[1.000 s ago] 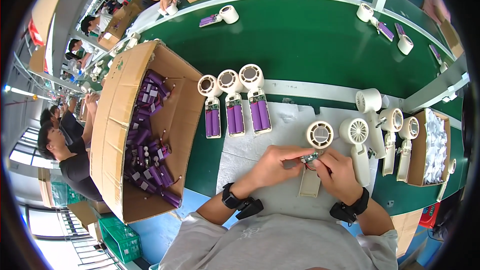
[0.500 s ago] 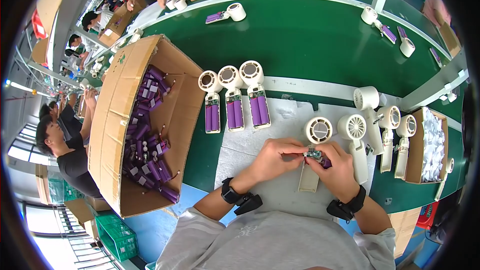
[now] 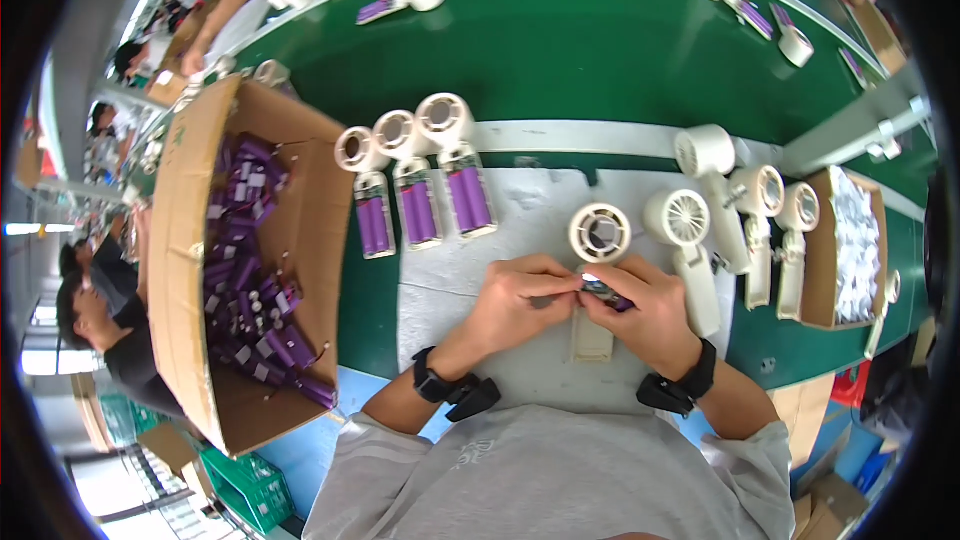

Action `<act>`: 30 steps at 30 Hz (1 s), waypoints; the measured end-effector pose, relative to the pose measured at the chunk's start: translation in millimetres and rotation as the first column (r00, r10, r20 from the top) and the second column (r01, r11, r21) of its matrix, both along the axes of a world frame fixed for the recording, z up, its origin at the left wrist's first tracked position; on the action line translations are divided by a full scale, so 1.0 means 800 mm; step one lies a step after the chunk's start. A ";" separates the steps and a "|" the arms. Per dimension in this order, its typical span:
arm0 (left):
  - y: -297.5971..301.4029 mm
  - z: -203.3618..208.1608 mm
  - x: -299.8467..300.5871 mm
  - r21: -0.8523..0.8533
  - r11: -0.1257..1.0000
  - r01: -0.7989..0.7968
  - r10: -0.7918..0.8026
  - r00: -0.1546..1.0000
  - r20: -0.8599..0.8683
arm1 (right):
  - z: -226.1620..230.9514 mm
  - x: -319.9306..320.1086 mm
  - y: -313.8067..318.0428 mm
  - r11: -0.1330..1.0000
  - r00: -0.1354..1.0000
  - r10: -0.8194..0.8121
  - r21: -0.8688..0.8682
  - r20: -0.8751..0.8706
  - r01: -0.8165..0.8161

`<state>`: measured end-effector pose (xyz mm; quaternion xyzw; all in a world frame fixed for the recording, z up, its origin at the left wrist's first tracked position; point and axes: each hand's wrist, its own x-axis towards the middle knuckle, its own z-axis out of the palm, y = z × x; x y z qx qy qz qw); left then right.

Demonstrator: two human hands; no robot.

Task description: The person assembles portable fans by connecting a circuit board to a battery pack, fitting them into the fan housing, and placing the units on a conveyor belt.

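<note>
Over a white handheld fan (image 3: 600, 232) lying with its handle toward me, both my hands meet. My right hand (image 3: 648, 312) is closed on a small circuit board (image 3: 592, 286) with a purple battery pack (image 3: 620, 303) beside it, mostly covered by the fingers. Thumb and fingertips of my left hand (image 3: 522, 302) are pinched at the board's left end; what they grip is too small to make out. Below the hands shows the fan's open, hollow handle (image 3: 592, 340). Right of it lies another fan (image 3: 680, 220) with a grille face.
A cardboard box (image 3: 310, 280) of purple battery packs stands at the left. Three fans with batteries fitted (image 3: 415, 202) lie beside it. At the right are more fans (image 3: 762, 195) and a carton of white packets (image 3: 820, 285). Other people work at the far left.
The whole view has shifted, so the bench sits farther left and higher. The board between my hands has tilted and shows less of its face. Both hands stay together over the fan.
</note>
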<state>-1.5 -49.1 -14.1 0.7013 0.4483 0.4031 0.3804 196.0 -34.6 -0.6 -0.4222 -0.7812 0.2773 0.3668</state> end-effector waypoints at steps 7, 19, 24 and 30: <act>0.004 0.000 0.000 -0.027 0.999 0.018 -0.017 1.000 0.020 | -0.002 0.005 0.006 1.000 1.000 0.010 -0.018 -0.009 -0.010; 0.009 0.000 0.007 -0.381 0.908 0.173 -0.066 0.958 0.278 | 0.001 0.022 -0.007 0.997 0.990 0.046 -0.075 0.136 -0.036; 0.009 -0.002 0.006 -0.419 0.892 0.171 -0.050 0.957 0.284 | 0.001 0.017 -0.005 0.999 0.991 0.020 -0.028 0.133 -0.017; 0.012 0.002 0.005 -0.396 0.907 0.144 -0.036 0.963 0.268 | 0.005 0.016 -0.002 1.000 0.988 0.024 -0.004 0.153 -0.023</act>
